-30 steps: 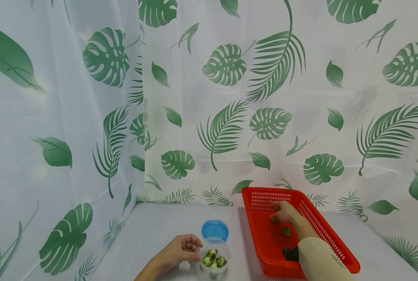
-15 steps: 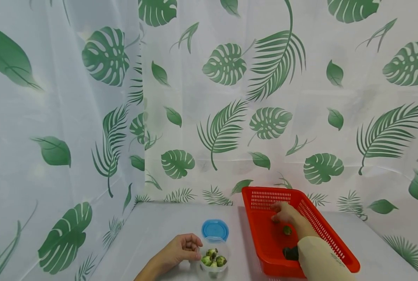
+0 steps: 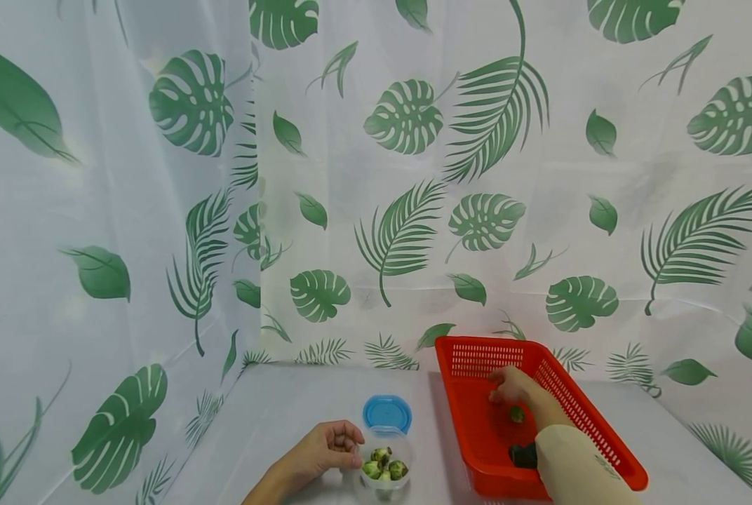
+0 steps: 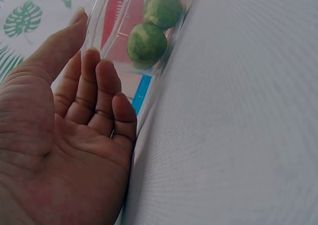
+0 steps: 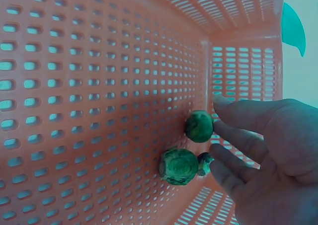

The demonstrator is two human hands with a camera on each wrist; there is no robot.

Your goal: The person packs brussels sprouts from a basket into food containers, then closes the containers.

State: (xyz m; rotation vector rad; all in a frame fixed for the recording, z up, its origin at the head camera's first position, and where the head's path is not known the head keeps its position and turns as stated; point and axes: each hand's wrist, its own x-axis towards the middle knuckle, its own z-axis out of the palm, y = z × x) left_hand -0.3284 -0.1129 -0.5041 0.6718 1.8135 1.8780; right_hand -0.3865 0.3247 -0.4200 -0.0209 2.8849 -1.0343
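Observation:
My left hand (image 3: 323, 449) stands beside a clear plastic container (image 3: 385, 484), its fingertips right at the container's rim and side. Several Brussels sprouts (image 3: 385, 464) lie in the container; the left wrist view shows a green one (image 4: 147, 43) through its wall. My right hand (image 5: 263, 150) reaches down into a red basket (image 3: 461, 421), thumb and fingers apart. Close at those fingertips is a Brussels sprout (image 5: 198, 126). A larger sprout (image 5: 179, 167) sits beside it on the perforated bottom, and another (image 5: 204, 164) is partly hidden by the fingers.
Just behind the container lies a blue lid (image 3: 386, 414) on the white table (image 3: 275, 393). The basket's raised walls surround the right hand. A leaf-printed curtain (image 3: 401, 210) hangs at the back and left.
My right hand has shifted slightly toward me within the basket, and the sprout seen below its fingers is now hidden in the head view. The left hand and the container stay put.

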